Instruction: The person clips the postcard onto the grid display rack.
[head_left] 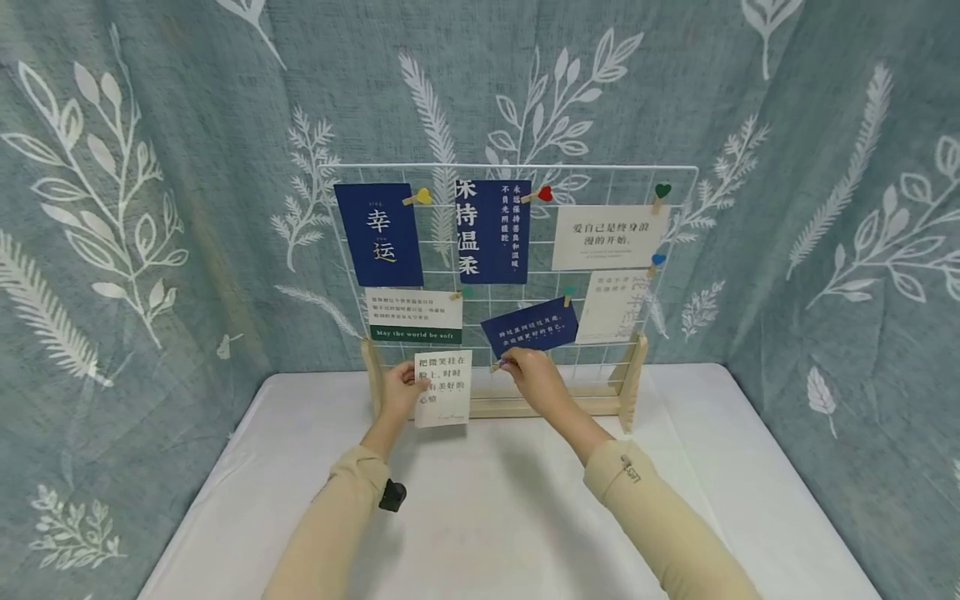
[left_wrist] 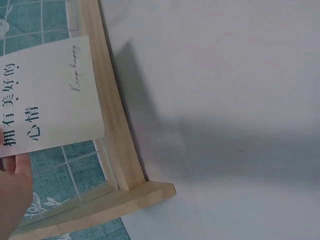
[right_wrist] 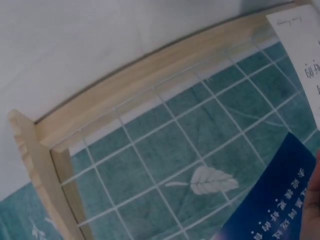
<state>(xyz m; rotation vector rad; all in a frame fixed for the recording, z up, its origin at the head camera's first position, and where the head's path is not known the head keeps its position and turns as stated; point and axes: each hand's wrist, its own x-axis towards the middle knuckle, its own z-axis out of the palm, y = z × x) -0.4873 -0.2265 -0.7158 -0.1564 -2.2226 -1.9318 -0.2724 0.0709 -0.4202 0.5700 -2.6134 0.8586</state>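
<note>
My left hand [head_left: 400, 393] pinches a white postcard [head_left: 444, 408] printed with Chinese text by its left edge, in front of the lower part of a white wire grid [head_left: 512, 242]. In the left wrist view the card [left_wrist: 55, 110] shows "Keep happy" in handwriting. My right hand [head_left: 538, 382] pinches a small wooden clothespin [head_left: 496, 367] with a purplish end, just right of that card. Above this hand, a tilted dark blue card [head_left: 531, 325] hangs from a clothespin with a teal heart [head_left: 569, 295]. The right fingertips are mostly out of the right wrist view.
Several cards hang clipped on the grid, among them a blue card [head_left: 378, 237], a white-and-green card [head_left: 414, 315] and a white card [head_left: 609, 237]. A wooden base [head_left: 551, 407] holds the grid upright on a white-covered table [head_left: 480, 517]. Patterned curtains [head_left: 150, 250] surround it.
</note>
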